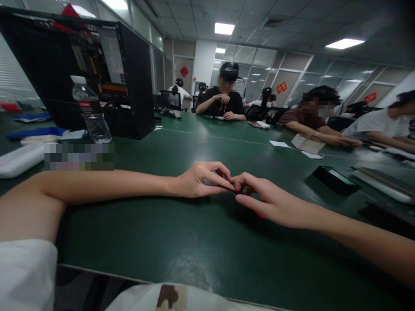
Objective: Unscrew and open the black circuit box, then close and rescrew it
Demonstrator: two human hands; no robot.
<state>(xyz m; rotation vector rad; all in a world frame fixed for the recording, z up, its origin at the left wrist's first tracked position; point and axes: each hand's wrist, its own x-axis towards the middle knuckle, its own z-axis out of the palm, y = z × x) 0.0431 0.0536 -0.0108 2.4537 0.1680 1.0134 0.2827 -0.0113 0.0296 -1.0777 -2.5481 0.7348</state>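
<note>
Both hands meet low over the green table. My left hand is closed in a pinch on one end of a thin dark piece. At the piece's other end, the thumb and fingers of my right hand are closed round it. Most of the piece is hidden by fingers, so its kind cannot be made out. A small bit of red peeks out under my right hand; whether it belongs to the dark piece is unclear.
At left stand an open black computer case and a water bottle, with a white object nearby. Right of my hands lie a black open box and a white-edged device. Several people with headgear sit around the table.
</note>
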